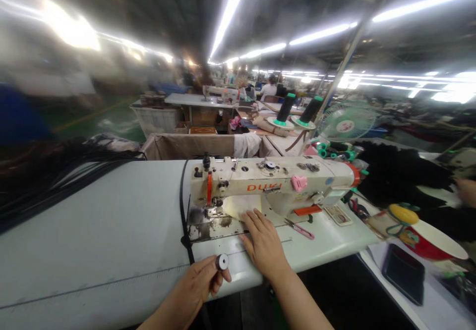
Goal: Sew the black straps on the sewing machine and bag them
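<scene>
My left hand point(203, 283), at the table's front edge, pinches a small bobbin point(222, 262) wound with dark thread, its flat round face turned up. A black strip point(184, 201) runs down the table just beyond this hand, left of the sewing machine point(275, 184). My right hand point(263, 241) lies stretched out on the machine bed, its fingertips at the edge of a pale yellow sheet point(241, 205). Whether that sheet is paper or cloth I cannot tell. Pink-handled thread snips point(300, 229) rest to the right of this hand.
Black strips point(92, 164) lie in a bundle across the table's left end. Two dark thread cones point(285, 109) stand behind the machine, near a green fan point(346, 124). At right are a yellow-lidded jar point(399, 217), a red bowl point(431, 241) and a dark phone-like slab point(404, 272).
</scene>
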`<move>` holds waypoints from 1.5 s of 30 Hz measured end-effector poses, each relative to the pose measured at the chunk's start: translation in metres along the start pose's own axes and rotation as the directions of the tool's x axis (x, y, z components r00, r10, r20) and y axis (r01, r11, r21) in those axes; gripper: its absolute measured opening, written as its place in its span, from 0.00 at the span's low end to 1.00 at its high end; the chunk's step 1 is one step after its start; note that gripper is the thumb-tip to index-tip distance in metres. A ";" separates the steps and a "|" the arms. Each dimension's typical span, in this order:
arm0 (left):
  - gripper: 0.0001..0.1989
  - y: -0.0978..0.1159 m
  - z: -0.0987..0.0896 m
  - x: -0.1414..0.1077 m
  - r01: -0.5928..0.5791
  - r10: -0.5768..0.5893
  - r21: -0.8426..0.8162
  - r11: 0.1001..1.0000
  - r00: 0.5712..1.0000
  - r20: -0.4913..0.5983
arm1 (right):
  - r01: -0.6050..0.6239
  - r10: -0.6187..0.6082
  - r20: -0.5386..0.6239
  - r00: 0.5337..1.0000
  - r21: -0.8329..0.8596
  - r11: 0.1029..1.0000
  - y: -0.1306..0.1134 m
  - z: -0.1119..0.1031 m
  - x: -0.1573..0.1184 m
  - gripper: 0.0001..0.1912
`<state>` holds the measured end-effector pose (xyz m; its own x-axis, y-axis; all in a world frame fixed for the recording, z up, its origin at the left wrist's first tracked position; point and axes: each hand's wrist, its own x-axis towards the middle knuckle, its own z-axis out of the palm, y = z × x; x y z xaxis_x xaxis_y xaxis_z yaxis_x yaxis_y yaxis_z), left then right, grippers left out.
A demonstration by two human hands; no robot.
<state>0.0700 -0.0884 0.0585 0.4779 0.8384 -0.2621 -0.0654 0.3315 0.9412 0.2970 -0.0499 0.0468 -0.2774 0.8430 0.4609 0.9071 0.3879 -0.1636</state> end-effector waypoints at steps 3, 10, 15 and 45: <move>0.30 0.000 -0.009 -0.006 -0.005 0.005 -0.014 1.000 0.999 -0.037 | 0.027 -0.027 0.036 0.999 0.017 1.000 0.004 0.008 0.005 0.22; 0.30 -0.004 -0.033 -0.020 -0.011 0.002 -0.098 0.995 0.996 -0.092 | -0.199 0.201 -0.091 0.975 0.030 0.979 0.024 0.010 -0.003 0.18; 0.28 -0.002 -0.043 -0.016 -0.063 0.062 -0.005 0.998 0.991 -0.115 | -0.262 0.273 -0.122 0.954 0.099 0.960 0.009 -0.002 -0.004 0.16; 0.24 0.022 -0.064 -0.023 -0.527 0.797 0.849 0.035 0.527 0.294 | -0.563 0.154 0.643 0.750 0.744 -0.360 -0.120 -0.011 0.013 0.23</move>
<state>0.0018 -0.0726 0.0718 0.4576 0.5786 0.6751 0.4897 -0.7978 0.3518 0.1879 -0.0891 0.0818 -0.2720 0.9318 -0.2403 -0.4059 -0.3375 -0.8493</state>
